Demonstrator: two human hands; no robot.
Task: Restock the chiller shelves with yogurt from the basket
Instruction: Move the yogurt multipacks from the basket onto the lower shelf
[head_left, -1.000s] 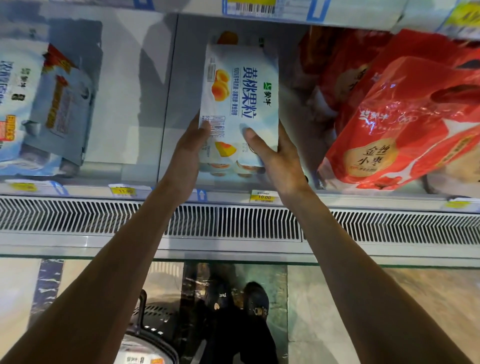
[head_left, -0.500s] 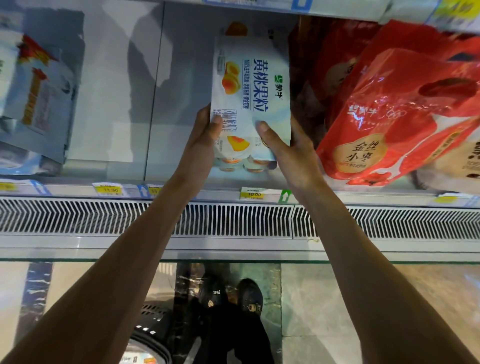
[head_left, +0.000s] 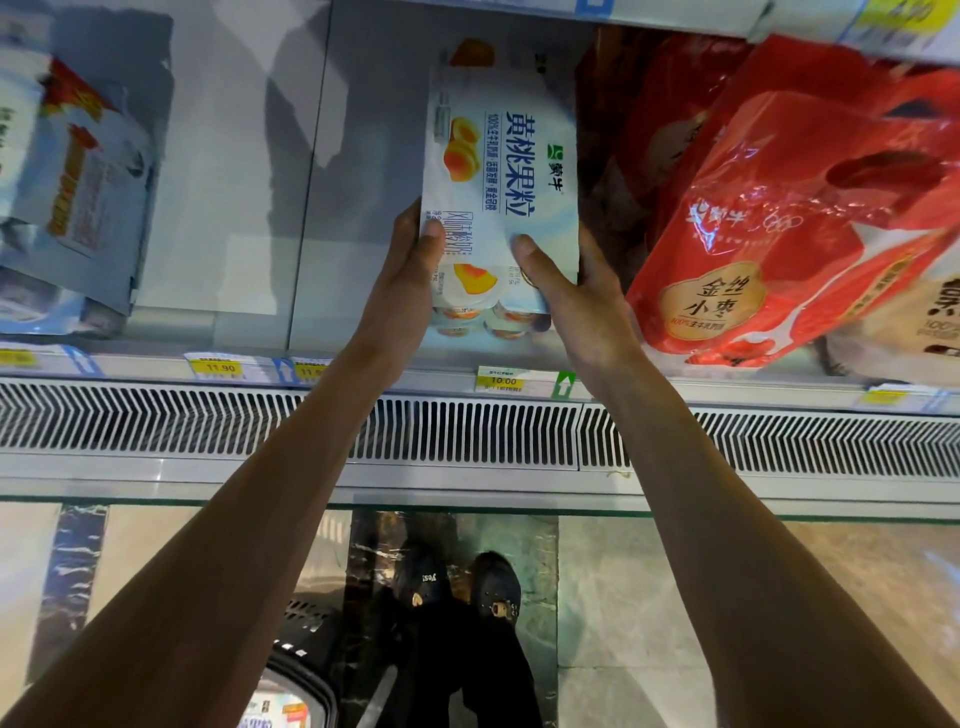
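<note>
Both hands grip one pale blue yogurt pack (head_left: 501, 171) with peach pictures. The left hand (head_left: 405, 291) curls round its left edge and the right hand (head_left: 576, 306) round its right edge, each with the thumb pressed on the front face. The pack is inside the chiller shelf (head_left: 145, 364), above the yellow 10.00 price tag (head_left: 503, 380) and just left of the red yogurt packs (head_left: 779, 223). Whether it rests on the shelf is unclear. Blue-white packs (head_left: 83, 182) lie at the far left. The dark basket (head_left: 306, 670) sits on the floor, near the person's shoes.
</note>
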